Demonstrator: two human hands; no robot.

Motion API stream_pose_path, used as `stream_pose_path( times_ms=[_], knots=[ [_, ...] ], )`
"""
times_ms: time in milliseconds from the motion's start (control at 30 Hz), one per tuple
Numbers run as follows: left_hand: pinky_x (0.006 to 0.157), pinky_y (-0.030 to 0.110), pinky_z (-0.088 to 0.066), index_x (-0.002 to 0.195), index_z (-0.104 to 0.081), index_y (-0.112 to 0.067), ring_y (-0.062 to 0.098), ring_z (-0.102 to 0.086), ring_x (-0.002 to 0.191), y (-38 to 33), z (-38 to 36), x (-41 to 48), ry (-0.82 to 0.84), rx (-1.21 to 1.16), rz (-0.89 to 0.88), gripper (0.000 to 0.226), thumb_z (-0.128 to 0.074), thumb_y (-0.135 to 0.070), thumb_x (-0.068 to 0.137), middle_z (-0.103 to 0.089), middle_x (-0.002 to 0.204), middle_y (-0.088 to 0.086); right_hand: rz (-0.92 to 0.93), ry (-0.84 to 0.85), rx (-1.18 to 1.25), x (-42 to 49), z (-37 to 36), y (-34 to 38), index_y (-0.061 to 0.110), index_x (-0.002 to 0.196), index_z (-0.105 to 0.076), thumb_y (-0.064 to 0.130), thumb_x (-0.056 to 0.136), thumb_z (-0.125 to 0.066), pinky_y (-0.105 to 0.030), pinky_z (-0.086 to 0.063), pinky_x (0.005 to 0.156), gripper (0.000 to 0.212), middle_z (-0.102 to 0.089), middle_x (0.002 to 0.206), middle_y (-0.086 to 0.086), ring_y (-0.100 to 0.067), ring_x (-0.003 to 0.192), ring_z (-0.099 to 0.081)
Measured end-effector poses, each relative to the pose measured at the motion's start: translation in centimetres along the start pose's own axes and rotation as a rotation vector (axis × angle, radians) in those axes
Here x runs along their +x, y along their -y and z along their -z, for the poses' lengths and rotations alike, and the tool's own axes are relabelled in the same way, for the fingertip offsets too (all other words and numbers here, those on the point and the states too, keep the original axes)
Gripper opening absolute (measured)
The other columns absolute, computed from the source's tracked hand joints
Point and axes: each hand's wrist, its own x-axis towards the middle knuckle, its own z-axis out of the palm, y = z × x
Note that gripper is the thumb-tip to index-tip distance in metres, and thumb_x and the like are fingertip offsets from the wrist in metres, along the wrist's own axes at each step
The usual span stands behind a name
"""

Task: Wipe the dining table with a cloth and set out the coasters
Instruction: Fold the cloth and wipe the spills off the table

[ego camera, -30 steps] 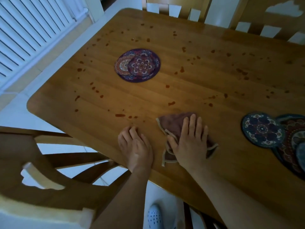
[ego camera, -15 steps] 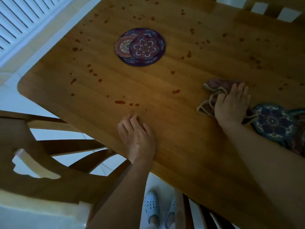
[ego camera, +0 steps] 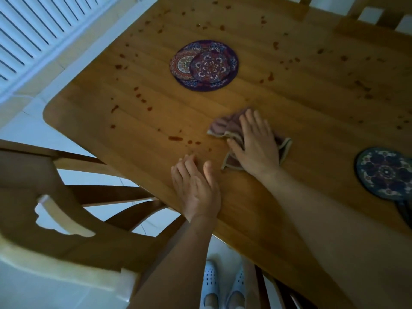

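A wooden dining table (ego camera: 301, 103) is dotted with reddish-brown spots. My right hand (ego camera: 256, 143) lies flat with straight fingers on a crumpled pinkish-brown cloth (ego camera: 223, 127), pressing it to the table near the front. My left hand (ego camera: 196, 188) rests flat at the table's near edge, empty. A purple mandala mat with two smaller coasters on it (ego camera: 204, 65) lies toward the far left. A blue patterned coaster (ego camera: 385, 172) lies at the right edge of view, overlapping others cut off by the frame.
A wooden chair back (ego camera: 44, 210) stands at the near left, close to the table corner. More chair backs (ego camera: 367, 16) line the far side. A white radiator (ego camera: 33, 30) runs along the left wall. White shoes (ego camera: 223, 288) show below the table edge.
My right hand has swept the cloth from beside the blue coaster at the right back to the left, close to my left hand. My left hand has stayed at the table edge.
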Motion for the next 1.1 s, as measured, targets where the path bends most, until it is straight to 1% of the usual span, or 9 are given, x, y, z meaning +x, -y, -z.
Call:
stream_pose_path(
  times_ms=[200, 367, 433, 500, 567, 633, 733, 967, 1100],
  knots=[
    [0.103, 0.049, -0.038, 0.13, -0.047, -0.013, 0.024, -0.04, 0.123, -0.1, 0.5, -0.1, -0.032, -0.165, 0.038, 0.059, -0.019, -0.053, 0.098, -0.05, 0.128, 0.006, 0.142, 0.013, 0.36, -6.8, 0.2, 1.5, 0.014, 0.142, -0.046, 0.016, 0.091, -0.057, -0.041, -0.02, 0.121, 0.053, -0.04, 0.153, -0.005, -0.02, 0.145, -0.028],
    [0.1, 0.036, -0.038, 0.127, -0.049, -0.013, 0.017, -0.041, 0.118, 0.1, 1.3, -0.1, -0.055, -0.307, 0.059, 0.06, -0.022, -0.054, 0.094, -0.052, 0.123, 0.003, -0.271, 0.252, 1.225, -8.4, 5.3, 1.4, 0.022, 0.115, -0.066, 0.017, 0.096, -0.059, -0.028, -0.051, 0.087, 0.022, -0.072, 0.106, 0.0, -0.013, 0.102, -0.067],
    [0.099, 0.036, -0.039, 0.127, -0.049, -0.016, 0.017, -0.045, 0.115, 0.1, 1.9, 0.4, -0.075, -0.343, 0.094, 0.056, -0.024, -0.054, 0.094, -0.053, 0.121, 0.0, -0.446, 0.161, 1.375, -8.0, 7.1, -0.5, 0.025, 0.124, -0.063, 0.014, 0.092, -0.064, -0.032, -0.053, 0.086, 0.034, -0.07, 0.115, -0.001, -0.019, 0.101, -0.068],
    [0.098, 0.041, -0.042, 0.124, -0.054, -0.013, 0.021, -0.05, 0.11, 0.4, 2.5, 1.1, -0.151, -0.269, 0.073, 0.046, -0.032, -0.042, 0.097, -0.058, 0.115, 0.002, -0.566, -0.026, 1.161, -7.7, 7.8, -2.6, 0.033, 0.139, -0.048, 0.012, 0.092, -0.062, -0.028, -0.048, 0.089, 0.054, -0.056, 0.133, 0.008, -0.01, 0.111, -0.059],
    [0.101, 0.047, -0.041, 0.124, -0.055, -0.01, 0.025, -0.049, 0.111, 1.1, 2.6, 2.1, -0.177, -0.182, 0.065, 0.04, -0.036, -0.033, 0.098, -0.059, 0.117, 0.006, -0.551, -0.129, 0.916, -7.7, 7.5, -3.4, 0.033, 0.144, -0.042, 0.019, 0.098, -0.053, -0.032, -0.04, 0.101, 0.049, -0.043, 0.143, 0.011, -0.009, 0.127, -0.043],
    [0.107, 0.052, -0.036, 0.128, -0.052, -0.01, 0.028, -0.045, 0.123, 1.9, 2.2, 2.6, -0.128, -0.072, 0.094, 0.038, -0.035, -0.031, 0.101, -0.055, 0.131, 0.008, -0.35, -0.038, 0.519, -8.3, 5.4, -3.0, 0.025, 0.143, -0.045, 0.038, 0.101, -0.041, -0.046, -0.027, 0.115, 0.045, -0.036, 0.153, 0.001, -0.018, 0.141, -0.03],
    [0.113, 0.052, -0.03, 0.13, -0.053, -0.013, 0.028, -0.037, 0.135, 2.5, 1.3, 2.3, -0.097, 0.073, 0.1, 0.039, -0.034, -0.033, 0.103, -0.047, 0.144, 0.007, -0.161, 0.07, -0.053, -9.5, 1.4, -3.0, 0.019, 0.147, -0.042, 0.053, 0.097, -0.023, -0.053, -0.015, 0.119, 0.063, -0.034, 0.156, -0.01, -0.028, 0.147, -0.022],
    [0.117, 0.05, -0.024, 0.13, -0.053, -0.016, 0.023, -0.032, 0.14, 2.2, 1.2, 2.4, -0.127, 0.115, 0.109, 0.048, -0.029, -0.044, 0.1, -0.046, 0.146, 0.004, -0.354, 0.003, -0.123, -3.2, 1.3, -2.3, 0.012, 0.15, -0.035, 0.053, 0.096, -0.015, -0.054, -0.01, 0.119, 0.07, -0.028, 0.158, -0.014, -0.033, 0.147, -0.019],
    [0.12, 0.047, -0.018, 0.128, -0.054, -0.015, 0.023, -0.033, 0.14, 2.3, 1.1, 2.3, -0.141, 0.128, 0.091, 0.053, -0.024, -0.047, 0.098, -0.048, 0.145, 0.004, -0.162, 0.006, -0.113, -1.5, 0.0, 2.1, 0.01, 0.148, -0.037, 0.054, 0.096, -0.019, -0.052, -0.011, 0.119, 0.071, -0.031, 0.157, -0.016, -0.032, 0.147, -0.021]
  ],
)
